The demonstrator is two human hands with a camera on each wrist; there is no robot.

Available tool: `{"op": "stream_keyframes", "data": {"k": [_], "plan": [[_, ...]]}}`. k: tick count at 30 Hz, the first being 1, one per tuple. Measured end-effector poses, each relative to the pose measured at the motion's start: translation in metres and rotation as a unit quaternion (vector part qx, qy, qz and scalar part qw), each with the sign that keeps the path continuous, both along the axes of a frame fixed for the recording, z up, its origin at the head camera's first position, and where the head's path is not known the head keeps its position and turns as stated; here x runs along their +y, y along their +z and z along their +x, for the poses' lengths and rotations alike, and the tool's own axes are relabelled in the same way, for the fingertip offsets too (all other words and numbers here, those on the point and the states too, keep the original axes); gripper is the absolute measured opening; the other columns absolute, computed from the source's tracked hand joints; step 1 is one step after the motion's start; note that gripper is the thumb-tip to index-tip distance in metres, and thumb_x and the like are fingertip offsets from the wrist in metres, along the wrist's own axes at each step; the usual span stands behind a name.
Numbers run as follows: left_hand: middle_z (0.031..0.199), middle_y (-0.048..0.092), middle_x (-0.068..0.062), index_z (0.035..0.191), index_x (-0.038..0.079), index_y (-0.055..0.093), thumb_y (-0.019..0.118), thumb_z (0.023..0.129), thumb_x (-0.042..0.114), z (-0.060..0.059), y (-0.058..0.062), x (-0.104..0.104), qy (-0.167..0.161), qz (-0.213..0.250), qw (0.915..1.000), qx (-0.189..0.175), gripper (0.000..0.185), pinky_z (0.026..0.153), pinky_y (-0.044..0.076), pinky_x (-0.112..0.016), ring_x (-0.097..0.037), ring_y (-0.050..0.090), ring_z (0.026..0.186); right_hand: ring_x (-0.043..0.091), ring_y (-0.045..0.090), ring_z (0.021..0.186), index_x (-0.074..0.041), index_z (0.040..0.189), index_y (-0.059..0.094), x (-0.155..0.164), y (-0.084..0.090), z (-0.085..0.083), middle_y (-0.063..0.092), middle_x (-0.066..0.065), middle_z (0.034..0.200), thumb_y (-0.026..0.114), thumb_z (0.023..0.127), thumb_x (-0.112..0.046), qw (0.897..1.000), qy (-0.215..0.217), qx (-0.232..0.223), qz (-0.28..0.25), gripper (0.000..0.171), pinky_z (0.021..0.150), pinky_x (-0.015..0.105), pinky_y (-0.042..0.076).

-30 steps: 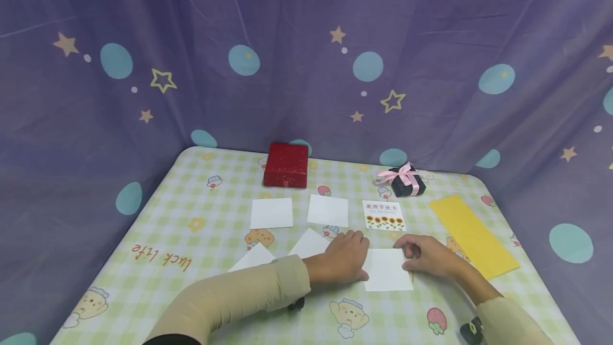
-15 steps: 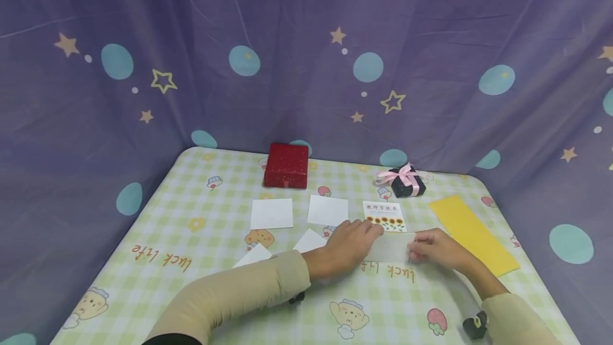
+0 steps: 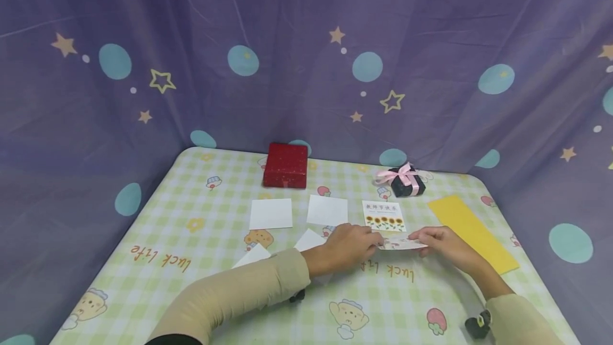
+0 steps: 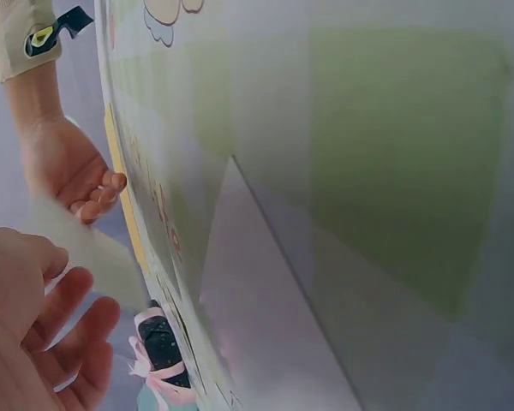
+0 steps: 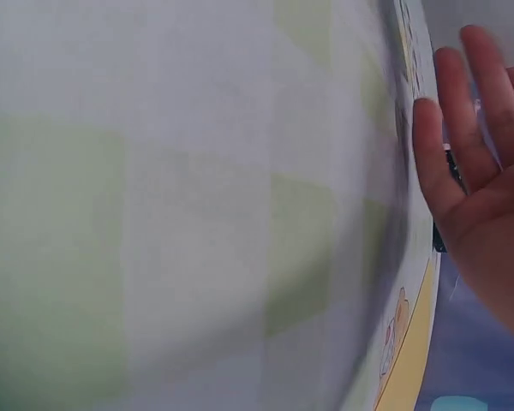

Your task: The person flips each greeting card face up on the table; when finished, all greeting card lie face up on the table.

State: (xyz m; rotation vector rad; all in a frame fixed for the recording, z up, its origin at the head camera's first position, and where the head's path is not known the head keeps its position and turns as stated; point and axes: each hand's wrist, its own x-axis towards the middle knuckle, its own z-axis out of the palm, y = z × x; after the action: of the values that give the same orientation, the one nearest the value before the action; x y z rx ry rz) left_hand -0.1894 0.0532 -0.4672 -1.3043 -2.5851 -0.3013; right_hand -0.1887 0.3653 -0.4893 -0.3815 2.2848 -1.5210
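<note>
A square card [image 3: 401,243], its patterned side now showing as a thin slanted strip, is held up between both hands over the checked tablecloth. My left hand [image 3: 347,246] pinches its left edge, and my right hand [image 3: 441,245] pinches the right edge. The left wrist view shows the pale card [image 4: 107,261] blurred between the left hand [image 4: 43,330] and the right hand [image 4: 73,171]. Just beyond lies a card with sunflowers and printed characters [image 3: 384,215]. Two white cards [image 3: 271,214] [image 3: 328,210] lie left of it, and two more white cards [image 3: 310,239] [image 3: 252,255] are partly hidden by the left arm.
A red box [image 3: 286,165] stands at the back of the table. A black gift box with a pink ribbon [image 3: 407,182] sits at the back right. A long yellow sheet [image 3: 471,233] lies by the right forearm. A purple curtain [image 3: 297,95] hangs behind.
The white card was flat on the table under both hands. It has been lifted, moved away from me and tilted over, so its patterned side shows.
</note>
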Motion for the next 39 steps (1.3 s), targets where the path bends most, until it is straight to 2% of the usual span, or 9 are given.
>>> {"op": "stream_keyframes", "data": {"k": [3, 7, 10, 13, 19, 24, 28, 39], "plan": [[0.098, 0.073, 0.012, 0.121, 0.032, 0.072, 0.063, 0.1, 0.035, 0.0, -0.001, 0.0, 0.002, -0.014, 0.9998, -0.015, 0.023, 0.059, 0.041, -0.015, -0.001, 0.058, 0.071, 0.002, 0.065, 0.079, 0.006, 0.127, 0.064, -0.002, -0.005, -0.001, 0.073, -0.011, 0.096, 0.063, 0.101, -0.016, 0.998, 0.015, 0.034, 0.046, 0.034, 0.068, 0.027, 0.056], [0.105, 0.072, 0.01, 0.126, 0.03, 0.07, 0.066, 0.097, 0.044, 0.0, -0.003, 0.0, -0.002, -0.036, 0.9987, -0.034, 0.033, 0.065, 0.046, -0.017, -0.003, 0.063, 0.082, 0.0, 0.051, 0.062, 0.001, 0.137, 0.059, -0.003, -0.011, -0.004, 0.069, -0.001, 0.083, 0.07, 0.096, -0.014, 0.994, 0.037, 0.073, 0.074, 0.045, 0.055, 0.026, 0.047], [0.108, 0.071, 0.009, 0.129, 0.028, 0.069, 0.068, 0.094, 0.051, 0.0, -0.005, 0.0, -0.004, -0.054, 0.9975, -0.045, 0.041, 0.065, 0.045, -0.018, -0.004, 0.063, 0.085, -0.001, 0.045, 0.059, -0.001, 0.142, 0.056, -0.003, -0.011, -0.005, 0.067, 0.0, 0.08, 0.072, 0.094, -0.014, 0.991, 0.046, 0.089, 0.091, 0.052, 0.051, 0.025, 0.042], [0.107, 0.07, 0.009, 0.128, 0.028, 0.069, 0.068, 0.092, 0.055, 0.0, -0.007, 0.001, -0.001, -0.07, 0.9965, -0.047, 0.045, 0.062, 0.042, -0.018, -0.004, 0.062, 0.085, -0.001, 0.046, 0.058, -0.003, 0.142, 0.056, -0.006, -0.008, -0.004, 0.067, -0.002, 0.08, 0.074, 0.093, -0.016, 0.987, 0.048, 0.098, 0.116, 0.054, 0.051, 0.023, 0.042], [0.102, 0.07, 0.009, 0.123, 0.028, 0.071, 0.068, 0.093, 0.054, 0.0, -0.009, 0.003, -0.004, -0.093, 0.9945, -0.046, 0.041, 0.06, 0.04, -0.019, -0.004, 0.061, 0.081, -0.001, 0.045, 0.057, -0.004, 0.139, 0.06, -0.011, -0.002, -0.002, 0.066, -0.002, 0.078, 0.075, 0.092, -0.018, 0.982, 0.051, 0.102, 0.151, 0.051, 0.052, 0.022, 0.042], [0.096, 0.068, 0.01, 0.118, 0.029, 0.073, 0.067, 0.094, 0.051, 0.0, -0.013, 0.004, -0.009, -0.094, 0.9937, -0.06, 0.033, 0.059, 0.037, -0.019, -0.004, 0.057, 0.076, -0.001, 0.044, 0.056, -0.003, 0.137, 0.062, -0.012, -0.001, 0.0, 0.064, -0.004, 0.076, 0.075, 0.092, -0.019, 0.977, 0.058, 0.109, 0.173, 0.049, 0.052, 0.022, 0.041], [0.093, 0.067, 0.009, 0.115, 0.029, 0.074, 0.067, 0.095, 0.05, 0.001, -0.014, 0.004, -0.015, -0.099, 0.9935, -0.056, 0.03, 0.057, 0.036, -0.02, -0.004, 0.055, 0.072, -0.002, 0.043, 0.056, -0.005, 0.137, 0.063, -0.012, -0.002, 0.0, 0.063, -0.006, 0.076, 0.075, 0.093, -0.023, 0.974, 0.066, 0.107, 0.189, 0.049, 0.052, 0.021, 0.041], [0.093, 0.067, 0.009, 0.111, 0.029, 0.075, 0.067, 0.095, 0.05, 0.0, -0.016, 0.009, -0.018, -0.118, 0.9904, -0.07, 0.027, 0.058, 0.037, -0.022, -0.006, 0.055, 0.072, -0.002, 0.041, 0.054, -0.008, 0.136, 0.064, -0.012, -0.003, -0.001, 0.06, -0.009, 0.073, 0.075, 0.093, -0.027, 0.969, 0.069, 0.1, 0.216, 0.048, 0.052, 0.02, 0.038]]}}
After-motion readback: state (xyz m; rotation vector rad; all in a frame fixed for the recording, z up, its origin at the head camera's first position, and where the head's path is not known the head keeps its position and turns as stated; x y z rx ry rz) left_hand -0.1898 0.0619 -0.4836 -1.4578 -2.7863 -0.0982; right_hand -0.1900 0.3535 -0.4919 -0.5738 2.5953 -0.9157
